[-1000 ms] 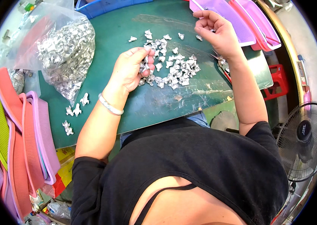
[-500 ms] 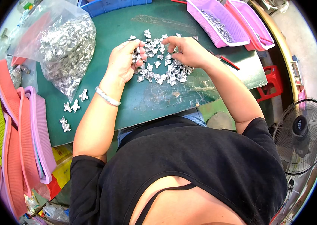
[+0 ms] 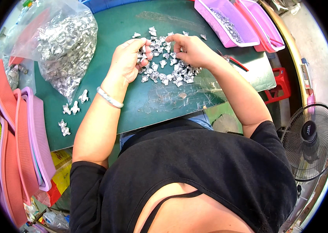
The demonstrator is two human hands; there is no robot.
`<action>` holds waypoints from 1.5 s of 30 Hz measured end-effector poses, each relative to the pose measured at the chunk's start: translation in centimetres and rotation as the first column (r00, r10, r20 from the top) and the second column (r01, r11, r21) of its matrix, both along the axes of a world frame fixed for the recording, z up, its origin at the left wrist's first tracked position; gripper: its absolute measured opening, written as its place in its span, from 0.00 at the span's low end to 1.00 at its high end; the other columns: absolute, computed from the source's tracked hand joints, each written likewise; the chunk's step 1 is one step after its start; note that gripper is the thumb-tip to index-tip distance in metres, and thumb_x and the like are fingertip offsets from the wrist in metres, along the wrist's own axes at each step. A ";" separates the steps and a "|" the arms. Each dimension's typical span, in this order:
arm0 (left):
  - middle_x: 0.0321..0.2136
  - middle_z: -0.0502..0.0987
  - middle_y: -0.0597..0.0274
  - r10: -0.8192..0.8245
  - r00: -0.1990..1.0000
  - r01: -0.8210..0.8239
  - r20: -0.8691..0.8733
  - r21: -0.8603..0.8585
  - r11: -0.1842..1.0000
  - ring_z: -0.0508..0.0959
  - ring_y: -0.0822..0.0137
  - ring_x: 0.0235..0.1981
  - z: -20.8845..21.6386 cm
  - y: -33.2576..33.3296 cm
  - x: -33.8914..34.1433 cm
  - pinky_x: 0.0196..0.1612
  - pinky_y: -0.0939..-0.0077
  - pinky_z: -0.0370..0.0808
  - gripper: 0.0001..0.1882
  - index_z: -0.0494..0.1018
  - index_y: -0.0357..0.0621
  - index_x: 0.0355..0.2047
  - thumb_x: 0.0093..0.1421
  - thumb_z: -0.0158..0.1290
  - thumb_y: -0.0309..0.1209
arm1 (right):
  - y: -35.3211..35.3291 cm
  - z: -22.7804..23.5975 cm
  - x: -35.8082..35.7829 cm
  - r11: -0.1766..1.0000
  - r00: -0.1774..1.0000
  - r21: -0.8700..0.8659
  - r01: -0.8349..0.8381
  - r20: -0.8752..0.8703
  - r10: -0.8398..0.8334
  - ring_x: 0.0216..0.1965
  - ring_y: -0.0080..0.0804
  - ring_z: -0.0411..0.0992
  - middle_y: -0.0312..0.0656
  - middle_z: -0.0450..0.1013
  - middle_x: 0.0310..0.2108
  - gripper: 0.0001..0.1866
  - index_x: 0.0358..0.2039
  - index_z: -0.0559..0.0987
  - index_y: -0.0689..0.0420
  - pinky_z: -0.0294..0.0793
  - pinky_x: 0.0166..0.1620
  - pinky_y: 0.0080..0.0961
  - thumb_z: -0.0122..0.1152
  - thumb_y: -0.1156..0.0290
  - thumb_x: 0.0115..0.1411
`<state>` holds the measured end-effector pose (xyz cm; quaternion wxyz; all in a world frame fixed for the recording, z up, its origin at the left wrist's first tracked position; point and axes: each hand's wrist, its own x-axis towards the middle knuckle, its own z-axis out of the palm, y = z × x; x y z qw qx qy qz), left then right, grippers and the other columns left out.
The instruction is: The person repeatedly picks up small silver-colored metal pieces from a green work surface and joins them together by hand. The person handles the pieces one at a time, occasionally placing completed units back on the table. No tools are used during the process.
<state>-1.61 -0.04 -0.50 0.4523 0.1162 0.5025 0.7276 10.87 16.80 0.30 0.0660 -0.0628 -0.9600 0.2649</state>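
Observation:
My left hand, a pale bangle on its wrist, curls around several small silvery metal castings at the left edge of a loose pile. Right of it, my right hand hovers over the same pile, palm down, fingers bent, with the index finger and thumb apart. Under its fingertips lies a small casting; no grip on it shows. The pieces are knobbly and scattered on the green tabletop.
A clear plastic bag full of castings stands at left, with a few loose pieces below it. Stacked plastic baskets line the left edge. A purple basket with small parts, red-handled pliers, a red stool and a fan are at right.
My right hand's fingers have shifted slightly over the pile. My left hand stays curled around its castings. The whole view has moved a little, so the bag and baskets sit slightly further left.

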 end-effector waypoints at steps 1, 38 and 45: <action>0.20 0.70 0.65 0.001 1.000 -0.001 -0.003 -0.004 1.000 0.70 0.74 0.19 0.0 0.0 0.0 0.16 0.88 0.65 0.08 0.70 0.37 0.30 0.57 0.47 0.31 | -0.1 0.0 0.0 1.000 1.000 -0.020 -0.002 -0.004 0.002 0.25 0.32 0.70 0.39 0.70 0.22 0.25 0.45 0.69 0.57 0.69 0.32 0.25 0.54 0.82 0.43; 0.18 0.70 0.65 -0.256 0.965 0.250 0.049 0.115 0.962 0.69 0.74 0.18 0.7 -0.5 1.0 0.16 0.87 0.62 0.06 0.70 0.40 0.28 0.57 0.48 0.30 | -3.9 3.8 0.6 0.676 0.994 -0.735 -0.040 -0.095 -0.045 0.28 0.16 0.66 0.34 0.70 0.26 0.24 0.49 0.63 0.66 0.65 0.33 0.12 0.54 0.79 0.50; 0.19 0.71 0.65 -0.240 0.971 0.237 0.006 0.133 0.962 0.70 0.75 0.18 0.9 -0.6 1.1 0.16 0.87 0.61 0.06 0.70 0.42 0.27 0.56 0.51 0.31 | -3.8 3.6 0.7 0.670 0.994 -0.741 -0.042 -0.095 -0.043 0.29 0.16 0.66 0.34 0.70 0.27 0.23 0.49 0.64 0.65 0.65 0.33 0.13 0.54 0.80 0.50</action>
